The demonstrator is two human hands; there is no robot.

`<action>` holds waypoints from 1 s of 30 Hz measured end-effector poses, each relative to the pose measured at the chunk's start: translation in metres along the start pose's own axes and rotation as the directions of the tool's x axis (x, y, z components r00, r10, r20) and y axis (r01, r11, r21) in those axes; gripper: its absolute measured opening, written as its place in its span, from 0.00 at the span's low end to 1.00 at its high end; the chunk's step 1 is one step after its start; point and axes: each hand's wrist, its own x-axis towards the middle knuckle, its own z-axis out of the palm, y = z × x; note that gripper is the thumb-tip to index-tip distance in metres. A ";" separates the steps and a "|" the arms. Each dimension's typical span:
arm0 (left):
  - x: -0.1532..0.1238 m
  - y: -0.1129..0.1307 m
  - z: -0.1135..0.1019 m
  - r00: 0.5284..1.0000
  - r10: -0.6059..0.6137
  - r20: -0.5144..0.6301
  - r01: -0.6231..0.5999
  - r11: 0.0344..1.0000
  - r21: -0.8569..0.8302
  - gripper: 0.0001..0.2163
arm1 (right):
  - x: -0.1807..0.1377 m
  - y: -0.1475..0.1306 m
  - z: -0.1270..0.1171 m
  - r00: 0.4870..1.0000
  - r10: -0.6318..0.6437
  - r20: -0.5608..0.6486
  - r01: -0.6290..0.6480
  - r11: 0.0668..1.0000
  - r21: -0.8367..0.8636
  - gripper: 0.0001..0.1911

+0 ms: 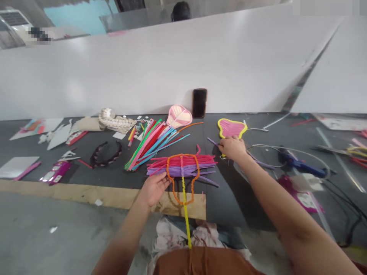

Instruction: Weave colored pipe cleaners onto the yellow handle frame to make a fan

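Note:
An orange pipe-cleaner outline (182, 178) with a yellow stem lies over rows of pink, red and purple pipe cleaners (183, 165) on the dark mat. My left hand (154, 188) presses on the left ends of the purple rows, beside the orange outline. Further out, my right hand (233, 148) has its fingers closed around a purple pipe cleaner (212, 142), just below a pink heart-like shape with a yellow edge (231, 128).
A fan of loose coloured pipe cleaners (149, 145) lies at left centre. A dark phone (199, 102) leans on the white wall, a pink leaf shape (179, 116) beside it. A blue glue gun (299, 164) with cord lies right. Black headband (105, 154), card scraps and packets lie left.

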 end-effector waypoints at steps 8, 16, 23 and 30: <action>-0.030 0.041 -0.042 0.978 -0.026 0.206 -0.167 0.495 0.853 0.16 | 0.008 -0.011 -0.008 0.999 -0.025 -0.042 0.023 0.998 -0.066 0.13; -0.001 0.042 0.020 0.425 0.549 0.720 -0.605 -0.419 0.677 0.13 | -0.008 -0.114 0.001 0.805 -0.574 -0.146 0.581 0.814 -0.001 0.11; 0.036 0.036 0.014 0.562 0.325 0.761 -0.493 -0.607 0.623 0.10 | -0.024 -0.127 0.022 0.775 -0.611 -0.158 0.622 0.783 0.024 0.14; 0.048 0.029 0.020 0.531 0.329 0.781 -0.519 -0.602 0.607 0.08 | -0.028 -0.120 0.021 0.792 -0.588 -0.165 0.600 0.799 0.030 0.15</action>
